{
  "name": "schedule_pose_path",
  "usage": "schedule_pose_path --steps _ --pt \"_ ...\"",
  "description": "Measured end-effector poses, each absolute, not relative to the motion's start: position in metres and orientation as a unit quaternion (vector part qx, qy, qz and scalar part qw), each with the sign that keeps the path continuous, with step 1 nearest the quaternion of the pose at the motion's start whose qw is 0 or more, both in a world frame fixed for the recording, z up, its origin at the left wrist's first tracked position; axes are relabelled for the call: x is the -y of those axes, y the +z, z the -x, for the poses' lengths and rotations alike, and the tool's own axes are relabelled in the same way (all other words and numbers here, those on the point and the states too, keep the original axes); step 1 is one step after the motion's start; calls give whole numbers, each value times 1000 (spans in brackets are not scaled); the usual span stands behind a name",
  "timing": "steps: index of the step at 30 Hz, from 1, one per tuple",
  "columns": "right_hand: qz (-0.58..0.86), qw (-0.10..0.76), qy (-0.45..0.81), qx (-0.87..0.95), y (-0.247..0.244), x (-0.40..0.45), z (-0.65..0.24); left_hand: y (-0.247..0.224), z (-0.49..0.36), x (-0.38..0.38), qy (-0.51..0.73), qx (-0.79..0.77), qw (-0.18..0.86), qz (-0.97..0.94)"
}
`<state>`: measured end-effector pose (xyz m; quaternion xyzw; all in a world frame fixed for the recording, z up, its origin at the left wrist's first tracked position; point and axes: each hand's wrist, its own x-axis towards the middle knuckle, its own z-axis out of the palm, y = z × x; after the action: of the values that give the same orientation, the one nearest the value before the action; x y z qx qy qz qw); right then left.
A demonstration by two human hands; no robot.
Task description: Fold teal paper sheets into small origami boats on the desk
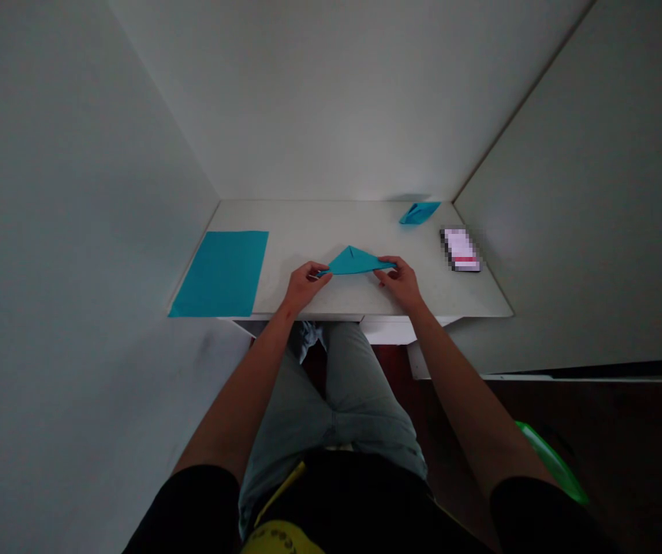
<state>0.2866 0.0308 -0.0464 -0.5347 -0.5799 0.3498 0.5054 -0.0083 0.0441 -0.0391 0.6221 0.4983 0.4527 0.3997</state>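
A blue folded paper [352, 263], shaped like a low triangle with its peak pointing away from me, is held just over the middle of the white desk. My left hand [306, 283] pinches its left corner between thumb and fingers. At the opposite corner, my right hand [400, 282] grips the paper the same way. A short crease or slit line runs down from the peak. The underside of the paper is hidden from me.
Flat blue sheets or a single sheet [221, 273] lie at the desk's left end. Another folded blue paper piece [419, 213] rests at the back right. A phone [461, 250], its screen blurred, lies on the right. White walls enclose the desk [308, 223] on three sides.
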Motion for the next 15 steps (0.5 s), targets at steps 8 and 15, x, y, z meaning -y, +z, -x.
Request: schedule_pose_path --steps 8,15 --pt "562 509 321 567 -52 -33 -284 -41 6 -43 444 -483 401 -639" --pt "570 510 296 572 -47 -31 -282 -40 3 -40 444 -477 400 -644"
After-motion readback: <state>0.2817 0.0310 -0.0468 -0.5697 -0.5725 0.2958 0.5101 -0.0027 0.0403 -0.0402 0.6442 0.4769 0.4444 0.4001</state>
